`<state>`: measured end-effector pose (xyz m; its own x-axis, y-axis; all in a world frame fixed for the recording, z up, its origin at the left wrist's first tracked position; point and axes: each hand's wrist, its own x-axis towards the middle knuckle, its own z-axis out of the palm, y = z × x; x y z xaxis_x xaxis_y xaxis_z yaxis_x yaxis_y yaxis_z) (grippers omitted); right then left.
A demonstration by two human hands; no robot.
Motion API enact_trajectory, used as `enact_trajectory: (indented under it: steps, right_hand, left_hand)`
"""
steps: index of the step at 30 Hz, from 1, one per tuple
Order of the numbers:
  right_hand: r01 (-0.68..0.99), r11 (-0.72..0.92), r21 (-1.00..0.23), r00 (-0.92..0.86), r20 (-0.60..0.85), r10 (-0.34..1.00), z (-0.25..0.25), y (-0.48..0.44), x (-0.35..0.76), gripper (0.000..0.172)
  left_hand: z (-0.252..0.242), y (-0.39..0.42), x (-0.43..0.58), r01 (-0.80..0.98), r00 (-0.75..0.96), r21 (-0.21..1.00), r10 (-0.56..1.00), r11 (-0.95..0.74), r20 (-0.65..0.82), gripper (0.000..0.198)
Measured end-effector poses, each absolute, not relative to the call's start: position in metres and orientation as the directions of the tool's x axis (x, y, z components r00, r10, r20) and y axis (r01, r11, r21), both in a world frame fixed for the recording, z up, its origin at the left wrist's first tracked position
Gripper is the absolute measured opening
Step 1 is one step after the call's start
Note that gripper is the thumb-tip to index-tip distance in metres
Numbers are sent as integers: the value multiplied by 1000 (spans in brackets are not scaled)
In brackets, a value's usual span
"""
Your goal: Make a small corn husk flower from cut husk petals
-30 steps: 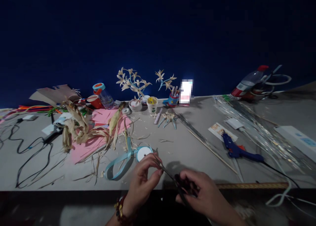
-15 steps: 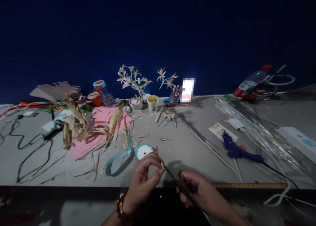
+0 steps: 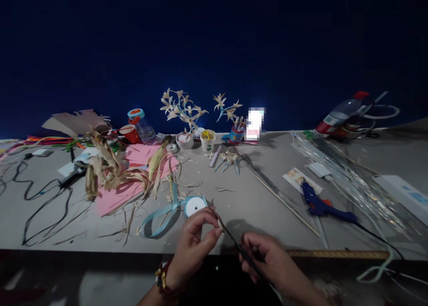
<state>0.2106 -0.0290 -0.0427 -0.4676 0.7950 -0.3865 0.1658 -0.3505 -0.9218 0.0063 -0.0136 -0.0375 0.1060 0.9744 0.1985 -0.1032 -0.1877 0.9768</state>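
Above the table's front edge, my left hand pinches a small pale piece between thumb and fingertips; the piece is mostly hidden. Closed around a long, slender dark tool, my right hand holds it slanting up to the left. The tool's thin end lies against the pale piece at my left fingertips. Its exact kind is too dark to make out. Just beyond my left hand lies a spool of light blue ribbon, with a loose loop of ribbon to its left.
Dried corn husks lie on pink paper at left. Husk flowers on blue stems stand at the back beside a small cup. At right are a blue glue gun, thin sticks and clear plastic wrapping.
Both hands keep almost the same pose, with the tool's tip still at the pale piece. The view has shifted very slightly.
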Motion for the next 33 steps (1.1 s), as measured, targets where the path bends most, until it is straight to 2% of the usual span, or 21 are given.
enact_trajectory:
  steps: [3, 6, 7, 9, 11, 14, 19, 22, 27, 29, 31, 33]
  right_hand:
    - [178, -294, -939, -453, -344, 823, -48, -22, 215, 36]
    - [394, -101, -913, -259, -216, 941, -59, -11, 235, 32]
    - [515, -34, -856, -167, -140, 976, -65, -8, 246, 29]
    - [752, 20, -659, -3, 27, 1000, -79, -2, 269, 21]
    - [872, 9, -489, 72, 147, 987, -92, 1, 288, 18]
    - [927, -7, -374, 76, 170, 982, -105, 3, 302, 14]
    - [955, 47, -293, -4, 148, 989, -100, 13, 298, 6]
    - [936, 117, -331, -94, 82, 992, -91, 20, 301, 7]
    - [826, 241, -509, -242, 66, 968, -64, 24, 285, 9]
    - [735, 270, -622, -290, 71, 954, -50, 21, 259, 14]
    - [578, 320, -751, -357, 120, 927, -41, 19, 227, 18]
    - [450, 339, -826, -359, 180, 916, -38, 19, 201, 12]
  left_hand:
    - [-37, -12, 6, -133, 122, 977, 975, -167, 183, 10]
    - [-40, -12, 4, -170, 126, 978, 982, -119, 142, 13]
    - [-43, -12, 3, -187, 119, 979, 987, -86, 109, 15]
    - [-49, -13, 2, -232, 113, 973, 993, -2, 29, 18]
    - [-54, -12, 2, -275, 125, 958, 991, 75, -41, 21]
    - [-59, -11, 5, -311, 140, 939, 984, 146, -107, 23]
    - [-63, -10, 12, -384, 132, 900, 977, 208, -169, 25]
    - [-67, -9, 13, -391, 146, 891, 971, 233, -190, 26]
    - [-68, 0, 12, -364, 103, 903, 974, 227, -203, 26]
    - [-66, 5, 14, -352, 83, 912, 978, 210, -193, 27]
    - [-65, 9, 16, -345, 75, 917, 980, 198, -183, 27]
    - [-67, 12, 17, -350, 70, 915, 980, 200, -187, 25]
